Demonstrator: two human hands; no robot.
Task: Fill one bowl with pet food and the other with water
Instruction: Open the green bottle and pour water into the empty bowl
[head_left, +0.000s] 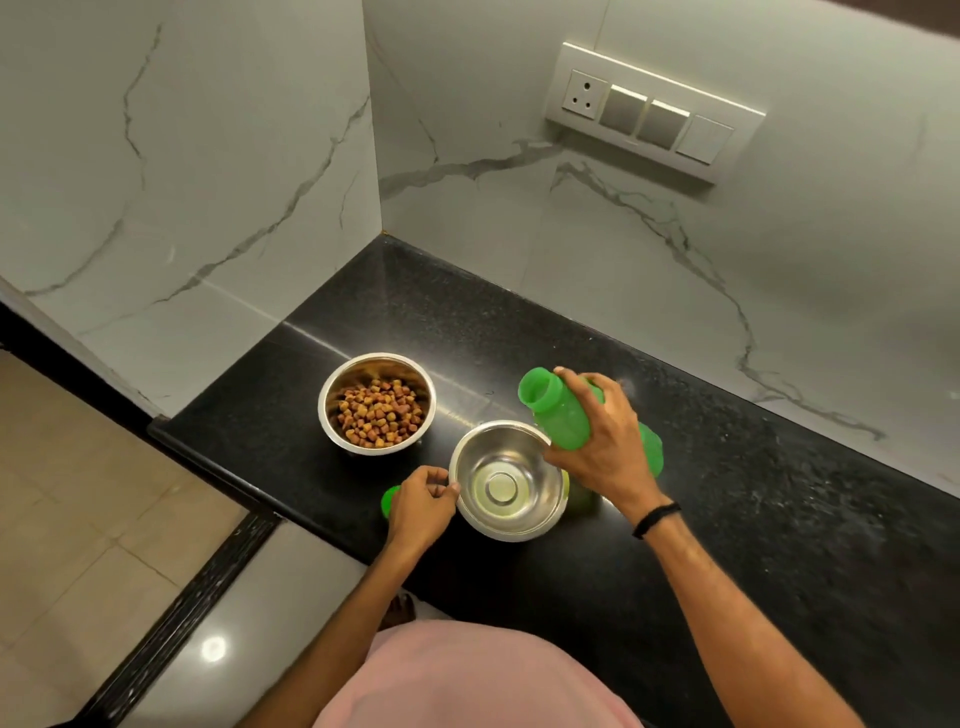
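My right hand (597, 441) has its fingers wrapped tight round the green bottle (563, 415), which is tilted with its open mouth pointing up and to the left, just past the far right rim of the near steel bowl (511, 534). That bowl sits on the black desk (727, 519), with what looks like a shallow pool of clear water in its bottom. My left hand (421, 501) rests at the bowl's left side, fingers curled in, one fingertip right at the rim. A green cap (388, 501) peeks out at the hand's outer edge, but I cannot tell whether I am holding it. The other steel bowl (326, 415) stands further back and to the left, near but apart, filled with brown pet food (379, 413). A black band (657, 518) circles my right wrist.
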